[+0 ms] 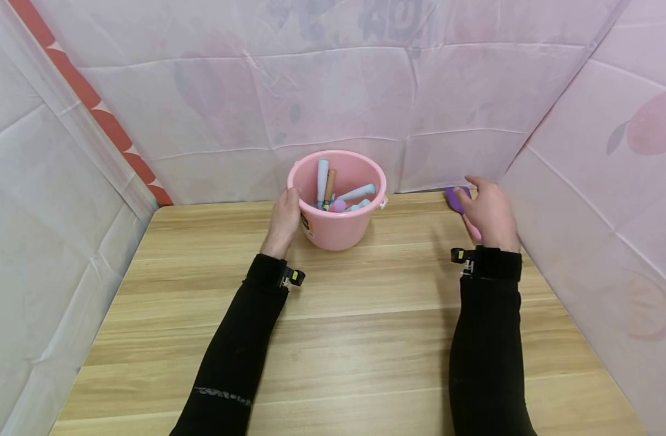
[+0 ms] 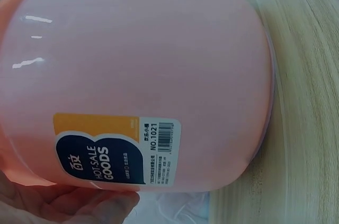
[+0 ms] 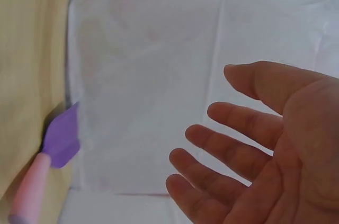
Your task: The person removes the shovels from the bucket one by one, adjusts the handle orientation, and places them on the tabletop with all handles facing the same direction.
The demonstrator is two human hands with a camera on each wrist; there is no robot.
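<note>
Black sleeves [image 1: 240,339] nearest. Left hand [image 1: 284,219] cupped pink bucket [image 1: 338,233] at 9 o'clock; right hand [image 1: 488,209] hovered spread over purple spatula [image 1: 457,198]. Best: pinch handle, keep bucket steadied.

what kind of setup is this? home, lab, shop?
Probably a staged recording booth, not a home: thin pink printed sheeting walls in a bare wooden table on three sides, and each wrist carries a small clipped-on camera. Props are few: a pink bucket and a purple spatula.
</note>
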